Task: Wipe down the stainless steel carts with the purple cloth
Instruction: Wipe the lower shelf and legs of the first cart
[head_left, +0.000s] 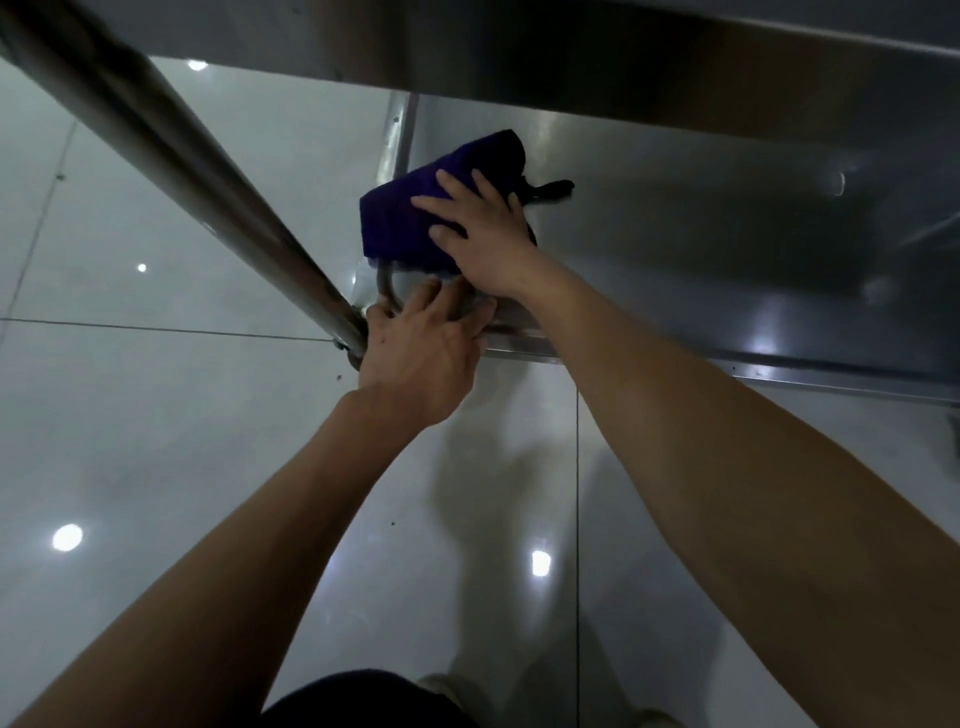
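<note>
A folded purple cloth (410, 213) lies on the lower shelf (727, 249) of a stainless steel cart, near the shelf's left front corner. My right hand (480, 234) presses flat on the cloth with its fingers spread and straight. My left hand (421, 353) rests at the shelf's front corner, fingers laid over the edge beside the cart's upright post (171, 156). The cloth's near edge is partly hidden behind my right hand.
The cart's upper shelf (675, 57) overhangs the top of the view. A glossy pale tiled floor (156, 415) with light reflections spreads left and below. A dark cloth tag (553, 188) sticks out to the right of the cloth.
</note>
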